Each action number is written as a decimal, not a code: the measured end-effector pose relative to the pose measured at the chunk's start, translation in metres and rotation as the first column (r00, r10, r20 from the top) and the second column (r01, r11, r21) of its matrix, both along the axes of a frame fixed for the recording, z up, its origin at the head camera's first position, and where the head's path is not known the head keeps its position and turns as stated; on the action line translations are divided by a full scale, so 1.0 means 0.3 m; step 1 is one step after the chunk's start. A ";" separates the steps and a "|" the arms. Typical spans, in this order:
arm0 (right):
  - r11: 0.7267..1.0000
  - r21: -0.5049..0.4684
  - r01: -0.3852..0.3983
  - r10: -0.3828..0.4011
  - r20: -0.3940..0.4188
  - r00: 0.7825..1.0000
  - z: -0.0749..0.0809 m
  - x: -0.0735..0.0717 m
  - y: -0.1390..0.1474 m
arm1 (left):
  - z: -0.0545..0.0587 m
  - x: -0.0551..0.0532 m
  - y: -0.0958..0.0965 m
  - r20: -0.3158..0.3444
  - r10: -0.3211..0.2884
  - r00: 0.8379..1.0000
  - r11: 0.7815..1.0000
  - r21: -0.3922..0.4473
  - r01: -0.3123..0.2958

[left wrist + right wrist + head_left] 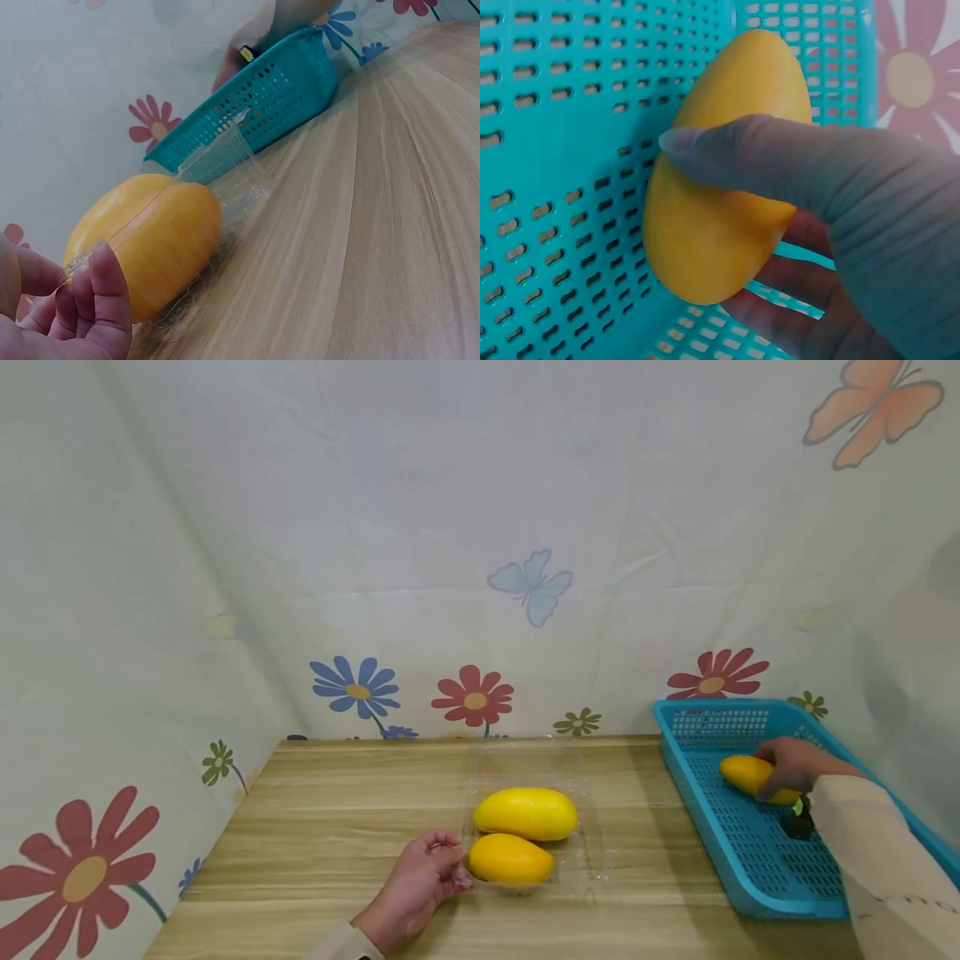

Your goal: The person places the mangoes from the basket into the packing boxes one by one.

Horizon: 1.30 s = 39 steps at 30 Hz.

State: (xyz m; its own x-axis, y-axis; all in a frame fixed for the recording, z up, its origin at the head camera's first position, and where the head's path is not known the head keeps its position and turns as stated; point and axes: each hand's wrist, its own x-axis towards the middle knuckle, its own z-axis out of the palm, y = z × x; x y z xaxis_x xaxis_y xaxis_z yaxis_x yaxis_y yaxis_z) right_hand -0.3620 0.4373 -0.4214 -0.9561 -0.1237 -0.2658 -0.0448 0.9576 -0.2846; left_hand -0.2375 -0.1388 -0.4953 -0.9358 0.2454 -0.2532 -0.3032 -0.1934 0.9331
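In the head view, my left hand [418, 883] pinches the left edge of a clear plastic clamshell box [594, 852] on the table. Two yellow mangoes lie side by side in the box: a longer one [525, 814] at the back and a shorter one [512, 860] in front. Over at the right, my right hand [795, 767] grips another yellow mango [742, 773] inside a blue plastic basket [705, 839]. In the right wrist view the thumb lies across this mango [712, 240], with the fingers on its far side, partly hidden.
The wood-grain table [337, 810] runs back to a white cloth backdrop [420, 510] printed with flowers and butterflies. The box's transparent lid [525, 760] lies folded back toward the backdrop. A black wrist device [797, 821] sits at my right cuff.
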 end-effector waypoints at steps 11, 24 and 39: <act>0.997 -0.044 -0.064 0.060 -0.084 0.995 0.087 0.058 -0.082 | -0.012 -0.007 -0.002 0.001 0.000 1.000 1.000 0.001 0.000; 0.988 -0.051 -0.143 0.131 -0.188 0.973 0.170 0.154 -0.206 | -0.011 -0.007 0.004 0.003 0.005 1.000 1.000 0.009 -0.006; 0.957 -0.068 -0.283 0.249 -0.309 0.918 0.230 0.252 -0.376 | -0.019 -0.010 0.001 0.006 0.008 1.000 1.000 0.002 -0.008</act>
State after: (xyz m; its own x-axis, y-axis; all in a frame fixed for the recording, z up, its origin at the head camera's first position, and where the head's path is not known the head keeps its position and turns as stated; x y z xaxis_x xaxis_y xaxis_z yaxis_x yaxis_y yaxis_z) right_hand -0.2863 0.3246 -0.3524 -0.9166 -0.3965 0.0519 -0.3913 0.8625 -0.3209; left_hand -0.2407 -0.1385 -0.5011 -0.9362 0.2384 -0.2583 -0.3072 -0.1977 0.9309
